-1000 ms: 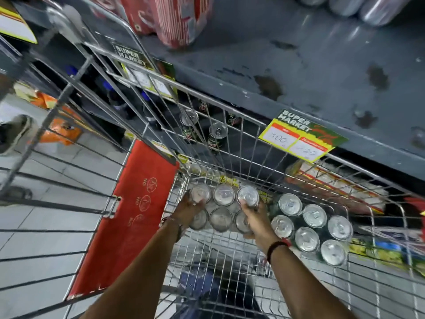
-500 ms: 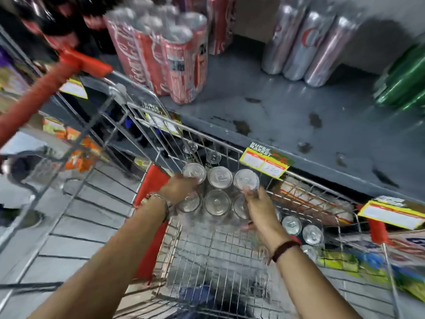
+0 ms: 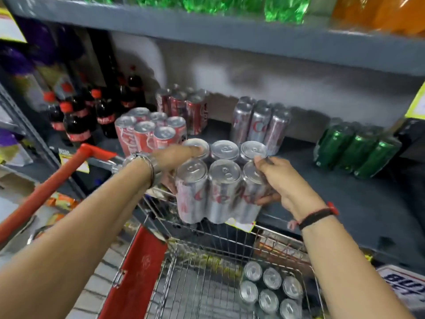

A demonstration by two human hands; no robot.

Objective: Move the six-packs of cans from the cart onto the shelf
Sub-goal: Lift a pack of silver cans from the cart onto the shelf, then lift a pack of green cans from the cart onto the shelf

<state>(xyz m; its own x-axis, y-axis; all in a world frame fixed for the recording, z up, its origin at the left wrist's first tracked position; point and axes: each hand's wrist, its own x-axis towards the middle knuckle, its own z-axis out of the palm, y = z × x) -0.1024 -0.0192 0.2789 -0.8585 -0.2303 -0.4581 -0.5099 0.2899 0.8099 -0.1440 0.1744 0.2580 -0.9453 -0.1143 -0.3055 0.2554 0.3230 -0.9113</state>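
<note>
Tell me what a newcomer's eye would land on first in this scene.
First, the silver six-pack at centre, held between the left hand and right hand above the cart's front rim. Next, the red six-pack on the grey shelf just behind it, and another silver six-pack down in the cart.

The silver six-pack (image 3: 218, 180) has left the cart basket (image 3: 207, 291) — both hands, left (image 3: 177, 157) and right (image 3: 278, 180), now carry it at mid-frame, seemingly just over the shelf (image 3: 345, 203) edge; one pack (image 3: 271, 288) remains, lower right.
</note>
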